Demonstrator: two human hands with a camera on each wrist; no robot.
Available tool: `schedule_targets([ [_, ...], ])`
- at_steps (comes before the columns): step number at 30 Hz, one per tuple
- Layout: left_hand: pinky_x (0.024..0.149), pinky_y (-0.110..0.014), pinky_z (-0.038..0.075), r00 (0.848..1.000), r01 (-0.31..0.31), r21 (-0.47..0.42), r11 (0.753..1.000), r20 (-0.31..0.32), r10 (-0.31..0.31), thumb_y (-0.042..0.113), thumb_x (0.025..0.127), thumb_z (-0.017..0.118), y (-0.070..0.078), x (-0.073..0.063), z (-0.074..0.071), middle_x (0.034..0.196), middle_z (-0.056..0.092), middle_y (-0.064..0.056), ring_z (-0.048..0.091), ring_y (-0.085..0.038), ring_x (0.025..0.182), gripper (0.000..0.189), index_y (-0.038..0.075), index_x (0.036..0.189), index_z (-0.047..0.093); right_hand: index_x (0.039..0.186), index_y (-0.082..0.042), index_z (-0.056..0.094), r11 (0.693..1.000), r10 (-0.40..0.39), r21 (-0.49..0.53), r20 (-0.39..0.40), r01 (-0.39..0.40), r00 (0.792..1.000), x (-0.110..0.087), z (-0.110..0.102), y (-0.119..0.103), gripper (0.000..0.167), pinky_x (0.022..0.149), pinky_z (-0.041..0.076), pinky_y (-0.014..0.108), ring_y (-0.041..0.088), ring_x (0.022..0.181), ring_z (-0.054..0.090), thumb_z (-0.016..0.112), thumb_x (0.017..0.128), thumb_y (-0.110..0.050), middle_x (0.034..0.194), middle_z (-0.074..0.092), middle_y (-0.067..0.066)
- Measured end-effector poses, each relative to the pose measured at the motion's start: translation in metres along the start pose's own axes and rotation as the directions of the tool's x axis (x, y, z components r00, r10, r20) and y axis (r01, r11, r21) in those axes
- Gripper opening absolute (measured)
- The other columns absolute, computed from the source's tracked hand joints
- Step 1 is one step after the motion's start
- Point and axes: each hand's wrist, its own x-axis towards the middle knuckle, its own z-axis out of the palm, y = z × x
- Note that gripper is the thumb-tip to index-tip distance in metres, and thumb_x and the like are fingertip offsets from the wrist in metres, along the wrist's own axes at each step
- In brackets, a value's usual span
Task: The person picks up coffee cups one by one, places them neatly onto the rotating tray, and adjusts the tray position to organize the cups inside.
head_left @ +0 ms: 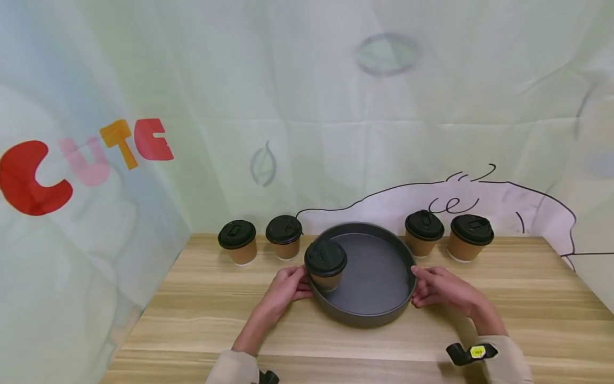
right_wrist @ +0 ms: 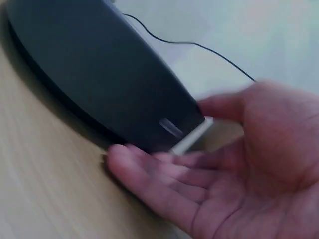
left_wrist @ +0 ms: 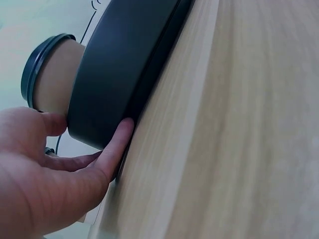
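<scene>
A round dark grey baking pan (head_left: 379, 277) sits on the wooden table, one paper coffee cup (head_left: 327, 261) with a black lid standing inside at its left. My left hand (head_left: 284, 290) grips the pan's left side; in the left wrist view its thumb is at the rim and its fingertips (left_wrist: 125, 130) lie low on the wall. On the opposite side my right hand (head_left: 443, 289) holds the pan, thumb on the rim and fingers (right_wrist: 144, 181) at the lower wall. The pan's underside is hidden.
Behind the pan on the left stand two lidded coffee cups, a farther-left cup (head_left: 240, 242) and a nearer cup (head_left: 285, 237). Two more, an inner cup (head_left: 424, 233) and an outer cup (head_left: 470, 238), stand at the back right. A printed curtain (head_left: 326, 133) hangs behind the table (head_left: 192, 314).
</scene>
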Motion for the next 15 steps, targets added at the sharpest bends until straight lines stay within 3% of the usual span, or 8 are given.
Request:
schedule_targets([
  [3, 0.084, -0.034, 0.062, 1.000, -0.001, -0.007, 1.000, -0.002, 0.001, 0.021, 0.110, 0.047, 0.000, 0.000, 0.000, 0.104, 0.063, -0.016, 0.065, -0.017, 0.086, 0.040, -0.016, 0.121, 0.056, 0.105, 0.007, 0.062, 1.000, 0.022, -0.016, 0.057, -0.021, 0.998, -0.004, -0.004, 0.001, 0.044, 0.081, 0.063, 0.038, 0.023, 0.085, 0.071, 0.046, 0.112, -0.033, 0.092, 0.070, 0.016],
  [5, 0.083, -0.033, 0.062, 1.000, -0.002, -0.013, 1.000, -0.002, 0.002, 0.023, 0.110, 0.047, -0.001, -0.001, -0.001, 0.103, 0.063, -0.016, 0.065, -0.016, 0.085, 0.042, -0.016, 0.122, 0.056, 0.106, 0.009, 0.062, 0.999, 0.024, -0.023, 0.048, -0.023, 0.999, -0.004, -0.004, 0.001, 0.048, 0.081, 0.063, 0.038, 0.022, 0.086, 0.071, 0.045, 0.113, -0.035, 0.093, 0.070, 0.015],
  [8, 0.083, -0.033, 0.061, 1.000, -0.002, -0.019, 1.000, -0.001, 0.002, 0.024, 0.110, 0.047, 0.000, -0.001, -0.001, 0.102, 0.063, -0.016, 0.065, -0.016, 0.085, 0.043, -0.017, 0.122, 0.056, 0.113, 0.014, 0.059, 1.000, 0.011, -0.025, -0.073, -0.013, 0.997, 0.002, 0.001, 0.001, 0.055, 0.082, 0.063, 0.036, 0.021, 0.086, 0.070, 0.042, 0.113, -0.038, 0.094, 0.069, 0.013],
  [12, 0.084, -0.033, 0.061, 1.000, -0.001, -0.015, 1.000, 0.001, 0.001, 0.024, 0.110, 0.048, 0.000, -0.001, -0.001, 0.103, 0.063, -0.017, 0.065, -0.016, 0.085, 0.043, -0.017, 0.123, 0.055, 0.123, 0.020, 0.052, 1.000, -0.012, -0.029, -0.227, 0.005, 0.974, 0.011, 0.010, 0.002, 0.061, 0.082, 0.062, 0.033, 0.018, 0.086, 0.069, 0.040, 0.114, -0.039, 0.094, 0.069, 0.011],
  [15, 0.084, -0.033, 0.061, 1.000, 0.000, -0.012, 1.000, 0.002, 0.000, 0.024, 0.110, 0.048, 0.000, -0.001, 0.000, 0.104, 0.063, -0.017, 0.065, -0.016, 0.086, 0.044, -0.017, 0.124, 0.055, 0.122, 0.019, 0.053, 1.000, -0.022, -0.010, -0.206, 0.021, 0.978, 0.012, 0.010, 0.002, 0.058, 0.082, 0.062, 0.033, 0.019, 0.086, 0.069, 0.039, 0.114, -0.037, 0.094, 0.070, 0.011],
])
